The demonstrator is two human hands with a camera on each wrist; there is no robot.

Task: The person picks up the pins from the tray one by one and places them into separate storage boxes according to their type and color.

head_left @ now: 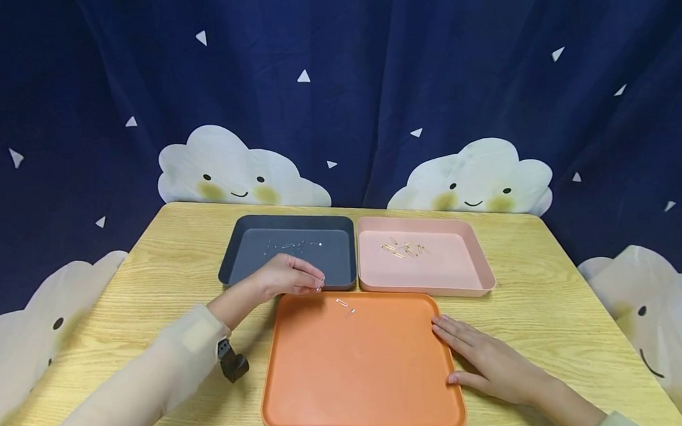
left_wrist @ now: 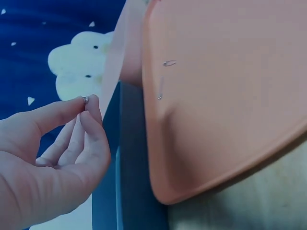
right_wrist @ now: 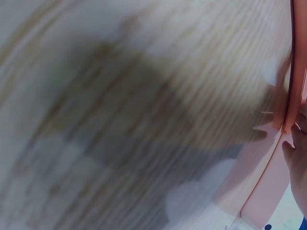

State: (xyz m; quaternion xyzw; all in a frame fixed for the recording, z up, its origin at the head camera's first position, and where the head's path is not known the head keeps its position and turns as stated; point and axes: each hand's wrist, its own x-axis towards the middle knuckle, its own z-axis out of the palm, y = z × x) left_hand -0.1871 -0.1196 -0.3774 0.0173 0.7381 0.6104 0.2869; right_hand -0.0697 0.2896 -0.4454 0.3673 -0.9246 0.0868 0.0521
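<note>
Between thumb and fingertip, my left hand (head_left: 286, 276) pinches a small silver safety pin (left_wrist: 86, 99), mostly hidden by the fingers. That hand is over the front edge of the dark grey-blue tray (head_left: 239, 239), just beyond the orange tray (head_left: 359, 377). Two silver safety pins, one (head_left: 342, 302) slightly farther back than the other (head_left: 350, 313), lie near the orange tray's far edge. My right hand (head_left: 490, 362) rests with extended fingers on the right rim of the orange tray. In the right wrist view only part of that hand (right_wrist: 298, 163) shows.
Several small silver pins (head_left: 288, 246) lie in the dark tray. Beside it on the right, a pink tray (head_left: 457, 252) holds several gold safety pins (head_left: 409, 250). All three trays stand on a wooden table (head_left: 177, 258), before a dark blue curtain (head_left: 357, 66).
</note>
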